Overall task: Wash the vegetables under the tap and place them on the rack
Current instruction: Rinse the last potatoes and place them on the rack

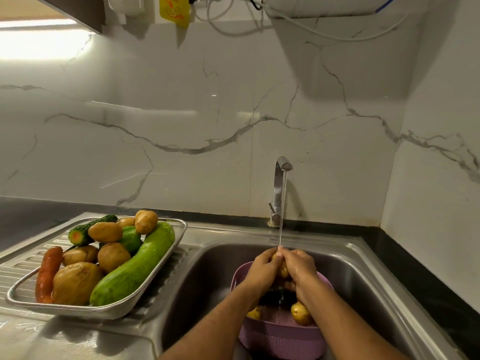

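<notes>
Sink [345,258] front edge cut off; purple colander [280,336] beneath grip partly hidden by forearms. Left hand [262,270] & right hand [301,268] pressed together, both closed round potato [283,271], mostly hidden, under tap [279,188] stream. Rack [179,229] w/ veg left of grip.

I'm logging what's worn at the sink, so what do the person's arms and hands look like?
Both forearms are bare, with no sleeves in view. The left hand and right hand wear no gloves, and no rings, watch or bracelets are visible. The right hand glistens with water droplets.
</notes>
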`<state>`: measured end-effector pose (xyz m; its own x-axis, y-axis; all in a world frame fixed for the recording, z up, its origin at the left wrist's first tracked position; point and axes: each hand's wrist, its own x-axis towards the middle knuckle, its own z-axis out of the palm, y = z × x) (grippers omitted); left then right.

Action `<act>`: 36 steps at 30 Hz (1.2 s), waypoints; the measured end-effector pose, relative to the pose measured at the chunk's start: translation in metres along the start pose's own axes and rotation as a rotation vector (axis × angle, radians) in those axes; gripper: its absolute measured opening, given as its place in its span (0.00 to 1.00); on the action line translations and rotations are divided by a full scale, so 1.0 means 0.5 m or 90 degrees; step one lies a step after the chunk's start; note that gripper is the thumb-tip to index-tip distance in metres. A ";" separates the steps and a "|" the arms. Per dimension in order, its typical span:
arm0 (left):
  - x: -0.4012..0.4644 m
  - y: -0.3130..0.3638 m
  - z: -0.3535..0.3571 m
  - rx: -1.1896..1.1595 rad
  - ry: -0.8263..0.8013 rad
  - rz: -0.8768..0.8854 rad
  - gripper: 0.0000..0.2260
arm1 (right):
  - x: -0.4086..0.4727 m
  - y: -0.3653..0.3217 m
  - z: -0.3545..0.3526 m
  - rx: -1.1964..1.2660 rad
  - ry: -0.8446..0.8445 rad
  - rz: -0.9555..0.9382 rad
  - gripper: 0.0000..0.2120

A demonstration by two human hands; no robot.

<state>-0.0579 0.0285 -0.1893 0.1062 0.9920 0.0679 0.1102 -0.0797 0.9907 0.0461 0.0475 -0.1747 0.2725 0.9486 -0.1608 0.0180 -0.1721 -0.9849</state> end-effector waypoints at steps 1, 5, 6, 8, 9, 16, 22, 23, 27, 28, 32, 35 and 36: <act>0.003 -0.001 0.001 -0.009 -0.013 -0.002 0.13 | 0.000 -0.003 -0.003 0.016 0.012 -0.006 0.10; 0.013 -0.006 0.000 0.013 0.008 -0.010 0.15 | 0.007 -0.010 -0.017 0.072 -0.026 -0.019 0.06; 0.016 -0.011 -0.003 0.021 0.010 -0.013 0.15 | 0.006 -0.011 -0.017 0.071 -0.058 -0.011 0.07; 0.015 -0.017 -0.012 0.021 0.009 -0.016 0.14 | 0.003 -0.011 -0.014 0.090 -0.125 0.018 0.13; 0.013 -0.019 -0.015 0.019 0.007 -0.018 0.14 | 0.002 -0.011 -0.012 0.102 -0.145 0.029 0.17; 0.009 -0.013 -0.011 0.121 -0.012 0.071 0.12 | -0.001 -0.001 -0.004 0.038 -0.011 -0.043 0.04; 0.006 -0.011 -0.001 0.158 0.006 0.099 0.14 | -0.001 -0.006 -0.001 -0.018 0.050 -0.042 0.12; 0.006 -0.011 -0.002 0.159 0.010 0.098 0.13 | 0.001 -0.006 -0.002 -0.006 0.028 -0.027 0.11; 0.006 -0.015 -0.002 0.148 -0.010 0.070 0.13 | 0.001 -0.008 -0.016 0.059 -0.070 0.048 0.09; 0.005 -0.016 -0.002 0.148 -0.005 0.060 0.13 | 0.002 -0.008 -0.019 0.072 -0.088 0.058 0.09; 0.007 -0.019 -0.007 0.115 0.034 0.029 0.14 | 0.003 -0.005 -0.023 0.106 -0.130 0.080 0.10; 0.002 -0.012 -0.003 0.087 0.049 0.045 0.15 | 0.004 -0.006 -0.013 0.080 -0.104 0.028 0.09; 0.003 -0.013 -0.001 0.087 0.054 0.057 0.15 | 0.002 -0.008 -0.008 0.074 -0.086 0.012 0.08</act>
<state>-0.0589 0.0307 -0.1955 0.0388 0.9845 0.1713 0.2376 -0.1756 0.9554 0.0501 0.0480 -0.1706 0.1401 0.9738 -0.1792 -0.0999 -0.1661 -0.9810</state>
